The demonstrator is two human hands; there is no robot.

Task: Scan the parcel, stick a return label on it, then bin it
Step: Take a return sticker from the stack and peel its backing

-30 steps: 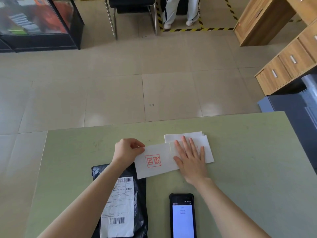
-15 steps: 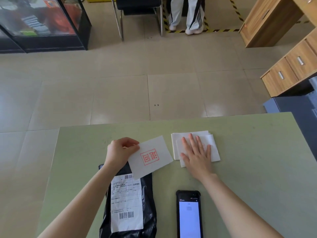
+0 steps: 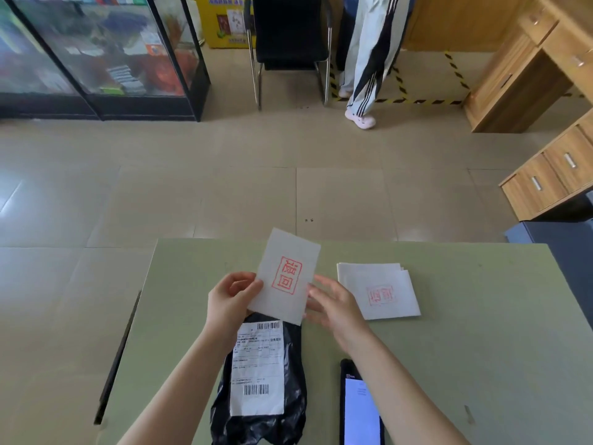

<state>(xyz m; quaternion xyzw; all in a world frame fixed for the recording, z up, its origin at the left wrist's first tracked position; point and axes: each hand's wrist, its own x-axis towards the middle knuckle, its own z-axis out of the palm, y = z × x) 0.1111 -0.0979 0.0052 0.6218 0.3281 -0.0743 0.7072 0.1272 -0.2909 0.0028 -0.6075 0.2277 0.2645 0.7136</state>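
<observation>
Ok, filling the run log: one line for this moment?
step: label pickup | left hand: holds label | right hand: open beside it | parcel: unlabelled on table

1. A black chair (image 3: 290, 30) stands on the floor, far from the counter (image 3: 465, 364);
2. a glass case (image 3: 96, 49) sits left;
3. wooden drawers (image 3: 552, 175) sit right;
4. a person's striped trousers (image 3: 372, 49) show beside the chair.

Two bare forearms enter from the bottom edge of the frame, no sleeves visible up to where the frame cuts them off. Left hand (image 3: 232, 298) and right hand (image 3: 333, 305) bare too: no gloves, rings, watch or wristband. Nails short, unpainted as far as visible
</observation>
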